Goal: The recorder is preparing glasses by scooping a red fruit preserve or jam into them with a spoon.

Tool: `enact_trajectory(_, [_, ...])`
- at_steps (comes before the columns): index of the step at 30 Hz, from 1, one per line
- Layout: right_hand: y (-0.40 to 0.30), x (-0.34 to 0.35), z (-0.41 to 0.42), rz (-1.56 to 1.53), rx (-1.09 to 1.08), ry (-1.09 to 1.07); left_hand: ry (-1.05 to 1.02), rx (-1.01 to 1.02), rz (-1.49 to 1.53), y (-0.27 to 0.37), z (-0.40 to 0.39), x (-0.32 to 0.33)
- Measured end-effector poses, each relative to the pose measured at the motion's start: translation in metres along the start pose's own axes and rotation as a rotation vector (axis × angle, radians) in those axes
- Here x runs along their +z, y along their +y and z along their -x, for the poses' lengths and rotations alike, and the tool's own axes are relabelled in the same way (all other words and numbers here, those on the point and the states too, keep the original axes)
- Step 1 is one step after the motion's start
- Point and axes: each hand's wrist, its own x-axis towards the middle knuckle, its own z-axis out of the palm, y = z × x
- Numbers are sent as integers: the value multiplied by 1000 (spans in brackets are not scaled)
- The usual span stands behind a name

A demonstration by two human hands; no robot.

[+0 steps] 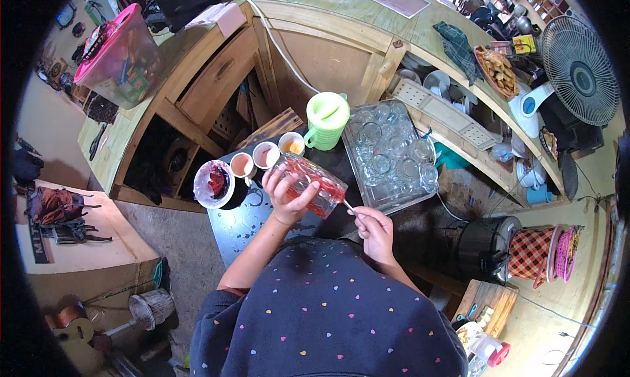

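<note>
My left hand (288, 195) grips a clear glass vessel (325, 177) streaked with red inside. It is tilted, its mouth towards my right hand (376, 229). That hand pinches the thin metal handle of a utensil (348, 206), whose far end reaches into the mouth and is hidden by red stuff. Left of the vessel, a white tub (198, 187) contains dark red, jelly-like pieces. Beside it stand a cup with a pinkish-brown content (241, 165), a cup with a pale content (266, 155) and a cup with an orange-yellow content (293, 145).
A lidded green pitcher (326, 126) stands behind the cups. To its right, a metal tray (376, 204) carries several clear glass mugs. The dark table (229, 236) is wet in spots. Wooden counters (320, 15) curve around the far side, with a fan (581, 74) at right.
</note>
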Motion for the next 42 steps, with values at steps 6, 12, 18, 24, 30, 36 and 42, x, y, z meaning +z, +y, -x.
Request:
enact_trajectory(6, [-2, -21, 1, -58, 69, 32, 49, -49, -68, -10, -3, -1])
enact_trajectory(12, [-17, 6, -7, 494, -135, 4, 2, -1, -17, 4, -7, -4])
enact_trajectory(18, [-59, 24, -1, 722, -163, -19, -11, 62, -84, 3, -3, -6])
enact_trajectory(24, [-73, 18, 8, 597, -84, 5, 34, 22, -107, -9, -3, -8])
enact_trajectory(30, [-78, 5, 5, 547, -116, 16, 63, 10, -158, -21, -3, -13])
enact_trajectory(36, [-71, 11, -5, 766, -106, -65, 106, 9, -132, -10, -10, -11])
enact_trajectory(42, [-77, 34, -9, 1009, -10, -88, 39, 76, -136, -6, -11, -12])
